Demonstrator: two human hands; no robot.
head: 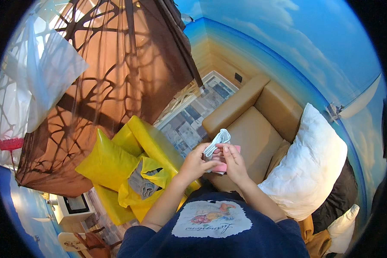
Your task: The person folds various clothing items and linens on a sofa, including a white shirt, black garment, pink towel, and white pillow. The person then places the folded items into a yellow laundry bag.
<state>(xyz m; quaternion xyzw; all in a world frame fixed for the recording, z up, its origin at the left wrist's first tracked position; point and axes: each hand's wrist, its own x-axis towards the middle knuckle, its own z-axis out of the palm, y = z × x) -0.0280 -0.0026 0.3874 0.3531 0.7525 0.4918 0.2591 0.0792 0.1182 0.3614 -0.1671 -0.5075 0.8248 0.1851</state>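
Between my two hands is a small folded pale cloth point(220, 138), standing up above the fingers. My left hand point(196, 162) grips its lower end from the left side. My right hand point(233, 160) has its thumb and fingers closed at the right of the bundle, against a pink item point(220, 167) that looks like folded cloth. How the pale and pink pieces join is hidden by the fingers. Both hands are held over the front of a tan sofa point(254, 135).
A white pillow point(309, 164) lies on the sofa at right. At left, a yellow armchair point(158, 138) holds a yellow cushion point(106, 158) and a yellow bag with grey cloth point(140, 182). Brown curtains point(116, 64) hang beyond. A wooden chair point(95, 243) stands lower left.
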